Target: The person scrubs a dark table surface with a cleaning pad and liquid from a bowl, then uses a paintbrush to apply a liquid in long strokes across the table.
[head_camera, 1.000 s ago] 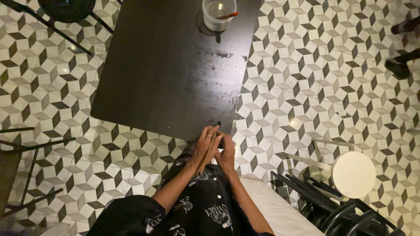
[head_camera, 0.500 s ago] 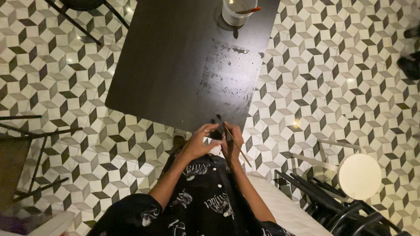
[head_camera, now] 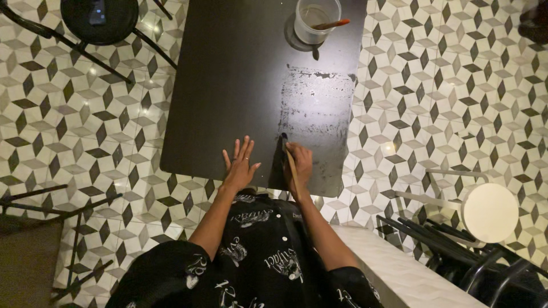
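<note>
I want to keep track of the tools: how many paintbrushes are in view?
2. One paintbrush is in the right hand, tip on the black table. Another brush stands in the clear cup at the far edge.

The floor [head_camera: 456, 85] is tiled all over in a cube pattern of white, grey and black diamonds, glossy enough to catch small glints of light. A dark rectangular table [head_camera: 228, 85] fills the centre toward 12 o'clock. At 11 o'clock stands a black round stool [head_camera: 98, 20] on thin legs. At 4 o'clock a round white seat [head_camera: 490, 212] rests beside black metal chair frames [head_camera: 456, 259]. A white bench edge [head_camera: 394, 268] runs at 5 o'clock.
</note>
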